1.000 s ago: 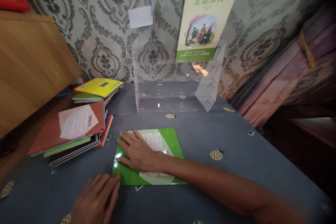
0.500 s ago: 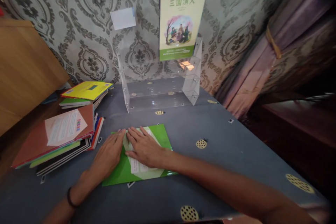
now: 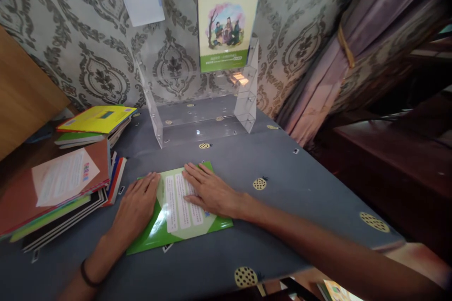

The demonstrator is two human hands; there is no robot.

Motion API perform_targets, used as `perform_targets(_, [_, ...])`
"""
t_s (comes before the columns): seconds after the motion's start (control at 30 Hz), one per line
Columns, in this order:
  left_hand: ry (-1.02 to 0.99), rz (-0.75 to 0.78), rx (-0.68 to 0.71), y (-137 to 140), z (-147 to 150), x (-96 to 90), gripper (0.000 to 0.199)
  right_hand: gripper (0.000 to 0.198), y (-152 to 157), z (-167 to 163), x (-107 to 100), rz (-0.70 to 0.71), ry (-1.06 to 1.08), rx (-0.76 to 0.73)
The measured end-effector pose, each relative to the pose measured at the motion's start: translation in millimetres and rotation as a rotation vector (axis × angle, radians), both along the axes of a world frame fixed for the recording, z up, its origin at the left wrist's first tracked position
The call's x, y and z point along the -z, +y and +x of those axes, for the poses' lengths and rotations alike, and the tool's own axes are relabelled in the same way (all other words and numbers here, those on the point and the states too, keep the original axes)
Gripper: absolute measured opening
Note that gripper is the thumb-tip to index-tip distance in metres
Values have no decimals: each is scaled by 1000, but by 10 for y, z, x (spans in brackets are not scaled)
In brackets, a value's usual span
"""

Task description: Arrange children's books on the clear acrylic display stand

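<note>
Hands parted: right hand (image 3: 212,193) shifted rightward over green book (image 3: 180,209), away from left hand (image 3: 139,202).
Left fingers: extended, nearly together, laid along the cover's left side. Right fingers: outstretched, slightly spread, thumb apart, resting on the right half; neither set grasping. Book: flat on blue tablecloth (image 3: 219,263), between clear rack (image 3: 247,99) and wearer, right of brown-topped stack (image 3: 67,178).

The person's two hands, one left hand (image 3: 137,202) and one right hand (image 3: 212,193), are on one green book (image 3: 183,218). To the green book's left are two stacks of books, one yellow-topped stack (image 3: 100,120) and one brown-topped stack (image 3: 70,174). Beyond the green book are one clear stand (image 3: 151,99), one cream-covered book (image 3: 229,14) and one white card (image 3: 144,8); beyond it to the right, one curtain (image 3: 328,56) with one tie (image 3: 345,47).
</note>
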State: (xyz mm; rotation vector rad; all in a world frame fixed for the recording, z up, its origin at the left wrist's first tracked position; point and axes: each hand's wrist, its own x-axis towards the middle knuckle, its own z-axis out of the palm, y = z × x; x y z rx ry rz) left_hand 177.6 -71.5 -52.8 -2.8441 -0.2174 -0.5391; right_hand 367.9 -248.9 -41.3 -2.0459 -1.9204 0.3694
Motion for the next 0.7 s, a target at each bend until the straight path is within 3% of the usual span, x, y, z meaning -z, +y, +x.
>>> perform_targets(0.23, [33, 42, 7, 39, -20, 1, 42, 64, -184, 239, 77, 84, 51, 20])
perform_targets(0.37, [85, -16, 19, 2, 33, -94, 42, 59, -275, 450, 76, 125, 274, 14])
perform_targets(0.57, [199, -169, 318, -322, 425, -290, 49, 66, -254, 637, 54, 234, 674, 106])
perform_targets(0.7, [323, -193, 485, -506, 717, -294, 56, 75, -231, 665, 86, 279, 839, 108])
